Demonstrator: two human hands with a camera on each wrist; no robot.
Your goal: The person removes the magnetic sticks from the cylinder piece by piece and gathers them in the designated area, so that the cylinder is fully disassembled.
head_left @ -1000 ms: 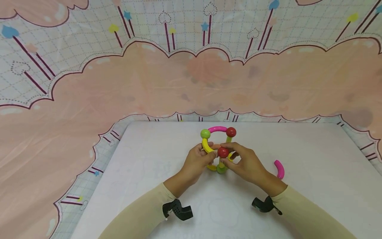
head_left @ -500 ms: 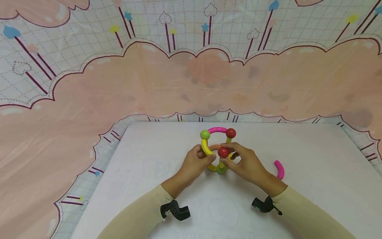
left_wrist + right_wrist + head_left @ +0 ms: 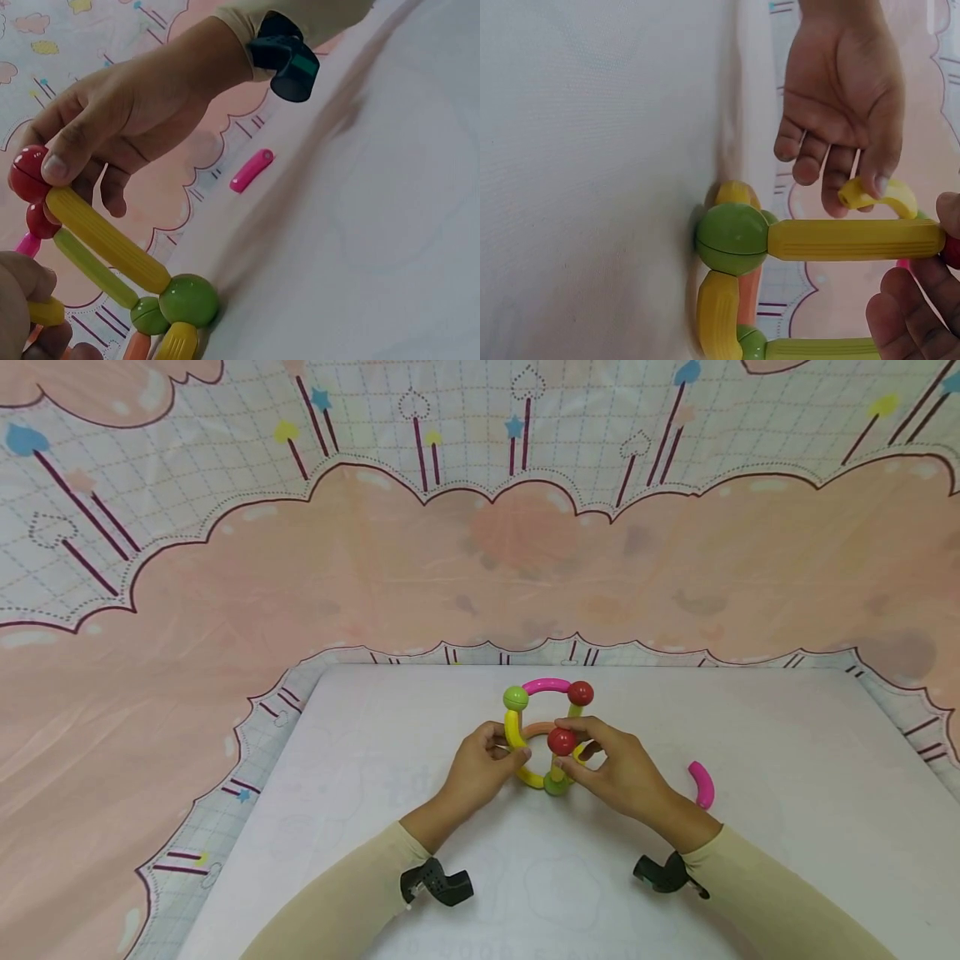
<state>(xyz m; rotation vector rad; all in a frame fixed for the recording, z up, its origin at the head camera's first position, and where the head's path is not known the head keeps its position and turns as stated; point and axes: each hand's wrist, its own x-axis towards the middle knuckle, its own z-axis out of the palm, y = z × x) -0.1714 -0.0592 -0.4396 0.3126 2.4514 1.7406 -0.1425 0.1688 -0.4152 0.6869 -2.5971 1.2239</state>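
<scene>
A frame of coloured balls and rods stands on the white tabletop. My left hand (image 3: 483,764) pinches a curved yellow rod (image 3: 512,728) between thumb and fingers. That rod's upper end meets the light green ball (image 3: 516,697); its other end is free, with a hole showing in the right wrist view (image 3: 846,196). My right hand (image 3: 618,768) holds the near red ball (image 3: 562,742) between thumb and fingers. Beneath this ball, a straight yellow rod (image 3: 855,240) runs down to a green ball (image 3: 733,238) on the table. A second red ball (image 3: 581,692) tops the far corner.
A loose curved pink rod (image 3: 702,785) lies on the table (image 3: 787,860) beside my right forearm. Another pink rod (image 3: 547,685) bridges the frame's top at the back. A patterned cloth (image 3: 450,577) hangs behind the table's far edge.
My left hand has shifted left, swinging the lower end of the curved yellow rod away from the near red ball. The right hand stays almost still on that ball.
</scene>
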